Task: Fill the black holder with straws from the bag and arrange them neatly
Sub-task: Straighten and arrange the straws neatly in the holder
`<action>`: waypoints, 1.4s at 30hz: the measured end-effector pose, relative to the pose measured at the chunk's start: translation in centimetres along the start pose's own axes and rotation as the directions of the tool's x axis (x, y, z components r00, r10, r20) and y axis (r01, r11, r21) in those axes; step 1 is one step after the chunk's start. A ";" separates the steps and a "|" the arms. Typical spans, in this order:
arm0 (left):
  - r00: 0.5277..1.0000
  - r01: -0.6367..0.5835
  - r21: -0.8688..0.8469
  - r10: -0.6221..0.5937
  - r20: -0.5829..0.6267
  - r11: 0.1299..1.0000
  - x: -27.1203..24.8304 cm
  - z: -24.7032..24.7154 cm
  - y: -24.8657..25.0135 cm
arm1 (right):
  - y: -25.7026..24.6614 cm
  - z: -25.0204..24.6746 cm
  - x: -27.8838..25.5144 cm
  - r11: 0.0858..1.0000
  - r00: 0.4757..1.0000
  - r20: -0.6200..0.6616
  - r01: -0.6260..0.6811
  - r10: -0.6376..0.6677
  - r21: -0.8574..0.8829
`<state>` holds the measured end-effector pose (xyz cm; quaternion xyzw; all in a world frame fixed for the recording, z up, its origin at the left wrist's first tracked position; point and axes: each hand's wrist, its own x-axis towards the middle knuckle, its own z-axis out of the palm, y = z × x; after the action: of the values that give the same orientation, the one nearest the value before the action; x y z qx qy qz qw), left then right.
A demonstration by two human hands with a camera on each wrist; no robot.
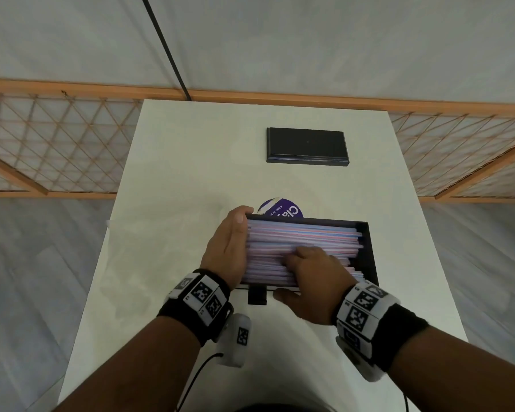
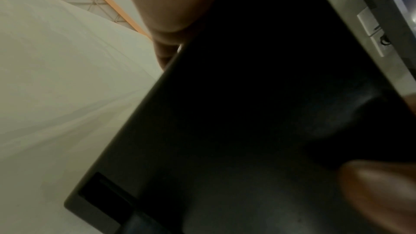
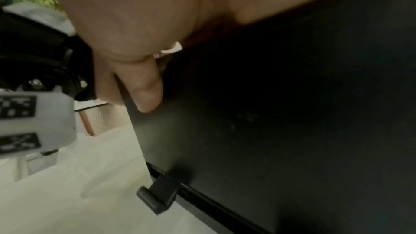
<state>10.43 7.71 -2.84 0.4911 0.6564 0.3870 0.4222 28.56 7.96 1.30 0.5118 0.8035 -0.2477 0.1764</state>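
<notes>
The black holder (image 1: pixel 370 248) sits mid-table, packed with pink, blue and white straws (image 1: pixel 304 233) lying left to right. My left hand (image 1: pixel 229 248) grips its left end, palm on the wall and a fingertip hooked over the far-left corner. The left wrist view shows that dark wall (image 2: pixel 247 113) up close. My right hand (image 1: pixel 312 272) lies on the near straws with its fingers curled down into them. Its thumb (image 3: pixel 148 92) presses the outside of the holder's front wall (image 3: pixel 292 113). The clear bag's purple label (image 1: pixel 281 208) shows just behind the holder.
The holder's flat black lid (image 1: pixel 306 145) lies at the far side of the white table (image 1: pixel 191 144). A small black tab (image 1: pixel 256 295) juts from the holder's front wall. Crinkled clear plastic (image 2: pixel 56 77) spreads left of the holder. Orange lattice panels stand beyond the table.
</notes>
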 end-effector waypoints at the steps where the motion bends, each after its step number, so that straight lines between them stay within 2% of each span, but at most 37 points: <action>1: 1.000 -0.015 0.025 0.015 -0.004 1.000 -0.2 -0.1 -0.1 | -0.2 0.0 -0.2 1.000 1.000 -0.023 0.019 -0.019 0.019; 4: 0.998 -0.057 0.084 0.058 -0.005 0.995 -0.3 -0.2 -0.1 | 0.0 -0.7 -1.1 0.999 0.977 -0.207 0.047 -0.047 -0.004; 6: 0.999 -0.040 0.076 0.041 -0.010 0.996 -0.3 -0.2 0.3 | 0.4 -1.5 -1.2 0.999 0.952 -0.306 0.031 -0.027 0.009; 9: 1.000 -0.017 0.073 0.018 -0.022 0.997 -0.4 -0.1 0.9 | 0.6 -2.0 -0.3 0.999 0.980 -0.195 -0.033 0.031 -0.006; 12: 0.998 -0.058 0.110 0.060 -0.008 0.992 -0.5 0.0 1.2 | -0.1 -0.5 -0.1 0.999 0.994 -0.103 0.045 -0.046 -0.011; 14: 0.997 -0.069 0.186 0.071 -0.008 0.980 -0.4 -0.3 1.3 | -0.2 0.1 -0.7 0.995 0.990 -0.102 0.095 -0.096 -0.015; 15: 0.994 -0.097 0.253 0.105 -0.019 0.963 -0.4 -0.5 1.6 | 0.1 0.0 -1.1 0.996 0.987 -0.131 0.091 -0.092 -0.018; 17: 0.971 -0.229 0.357 0.241 0.012 0.906 -0.7 -0.9 3.2 | 1.0 -0.9 -1.4 0.999 0.980 -0.197 0.034 -0.037 -0.016; 19: 0.920 -0.392 0.411 0.337 0.200 0.823 -0.9 -0.5 5.1 | 2.0 -1.6 -1.1 1.000 0.980 -0.197 -0.022 0.020 -0.007; 20: 0.886 -0.450 0.455 0.321 0.333 0.769 -0.9 0.1 5.7 | 2.3 -1.6 -0.7 0.999 0.985 -0.170 -0.036 0.033 -0.014; 22: 0.826 -0.512 0.612 0.151 0.542 0.602 -0.8 1.8 6.2 | 2.4 -1.2 0.1 0.997 0.996 -0.087 -0.035 0.030 -0.063; 24: 0.812 -0.490 0.742 -0.069 0.580 0.457 -0.3 3.0 5.5 | 2.3 -0.6 0.6 0.994 0.999 -0.019 -0.031 0.029 -0.102; 25: 0.816 -0.460 0.772 -0.134 0.562 0.438 -0.2 3.2 5.0 | 2.2 -0.4 0.6 0.994 1.000 -0.008 -0.031 0.031 -0.108; 26: 0.824 -0.432 0.782 -0.156 0.545 0.448 -0.1 3.4 4.5 | 2.2 -0.3 0.5 0.994 1.000 -0.011 -0.028 0.027 -0.108; 28: 0.838 -0.424 0.778 -0.127 0.531 0.463 -0.3 3.6 4.0 | 2.4 -0.5 0.2 0.994 0.999 -0.045 -0.023 0.018 -0.103; 31: 0.851 -0.460 0.791 -0.053 0.522 0.404 -0.5 3.6 4.1 | 2.6 -0.8 0.0 0.994 0.995 -0.100 -0.027 0.017 -0.104; 32: 0.852 -0.464 0.796 -0.050 0.521 0.389 -0.3 3.6 4.2 | 2.7 -0.8 0.3 0.994 0.996 -0.084 -0.037 0.028 -0.099; 36: 0.837 -0.412 0.827 -0.201 0.510 0.383 0.4 3.7 4.5 | 2.7 -0.7 1.1 0.994 0.996 0.050 -0.074 0.078 -0.078; 40: 0.823 -0.407 0.800 -0.203 0.531 0.441 0.0 3.6 4.8 | 2.6 -1.3 0.3 0.993 0.996 0.065 -0.058 0.065 -0.098; 42: 0.822 -0.412 0.798 -0.198 0.534 0.440 -0.4 3.6 4.9 | 2.4 -1.5 0.0 0.992 0.994 0.087 -0.063 0.073 -0.109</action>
<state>15.44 8.73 0.45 0.7697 0.5709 -0.1503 0.2432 30.68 9.70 1.98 0.5170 0.7888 -0.2214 0.2480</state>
